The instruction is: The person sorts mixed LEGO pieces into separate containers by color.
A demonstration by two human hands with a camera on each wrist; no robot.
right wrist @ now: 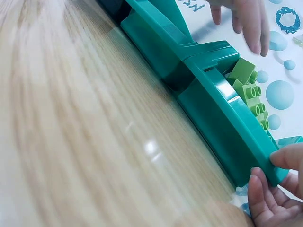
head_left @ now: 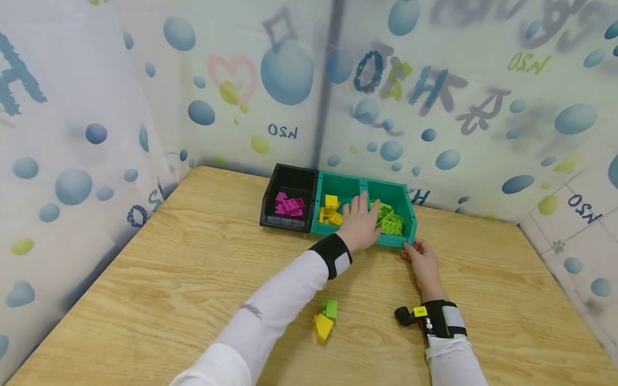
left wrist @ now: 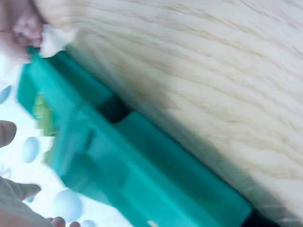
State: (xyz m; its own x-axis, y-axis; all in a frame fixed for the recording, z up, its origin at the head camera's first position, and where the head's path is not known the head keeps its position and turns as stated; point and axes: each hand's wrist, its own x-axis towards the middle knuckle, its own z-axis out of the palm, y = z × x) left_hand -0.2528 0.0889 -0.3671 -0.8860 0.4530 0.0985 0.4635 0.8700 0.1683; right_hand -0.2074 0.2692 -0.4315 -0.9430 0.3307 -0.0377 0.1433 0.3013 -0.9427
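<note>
My left hand [head_left: 359, 222] hovers over the teal two-compartment bin [head_left: 340, 185], fingers spread and fairly straight, near its middle divider. In the right wrist view the left fingers [right wrist: 251, 21] hang above the bin with nothing between them. The right hand [head_left: 425, 262] pinches the bin's front right corner between thumb and fingers; the right wrist view shows this grip closely. Lime green bricks [head_left: 392, 225] fill the right compartment, partly behind the left hand. Yellow bricks [head_left: 331, 203] lie in the left compartment.
A black bin [head_left: 292, 176] with magenta bricks [head_left: 289, 206] adjoins the teal one on the left. Nearer on the wooden table [head_left: 193, 257], a green brick [head_left: 330, 308] and a yellow brick [head_left: 322, 327] lie together. A patterned curtain [head_left: 299, 123] hangs behind.
</note>
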